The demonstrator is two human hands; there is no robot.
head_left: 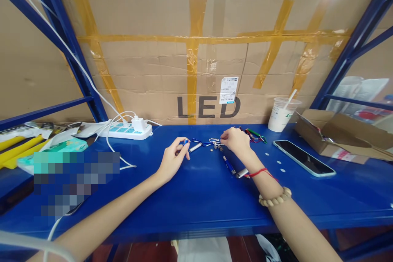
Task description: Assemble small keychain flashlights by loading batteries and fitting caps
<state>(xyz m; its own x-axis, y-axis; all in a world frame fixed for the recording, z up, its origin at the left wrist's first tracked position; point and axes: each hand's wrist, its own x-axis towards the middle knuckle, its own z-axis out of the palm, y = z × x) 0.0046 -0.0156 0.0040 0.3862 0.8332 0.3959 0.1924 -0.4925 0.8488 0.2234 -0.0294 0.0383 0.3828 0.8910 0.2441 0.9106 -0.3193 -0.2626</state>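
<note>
My left hand [174,157] is closed in a pinch on a small blue piece [186,142], mostly hidden by the fingers. Just right of it lie a silver tube [195,147] and a blue carabiner [206,144]. My right hand [237,142] is bent over a silver wire clip [214,141] and several small metal bits [218,147]; its fingertips are together, and what they hold cannot be made out. Below that hand rest a slim blue pen-like tube [229,165] and a silver cylinder [242,173]. Green and red carabiners [257,136] lie behind it, partly covered.
A phone [303,157], a drink cup with a straw [281,115] and an open cardboard box [340,137] stand right. Several small pale discs [278,162] dot the blue table [190,204]. A power strip [125,130] with white cables and packages [58,147] are left.
</note>
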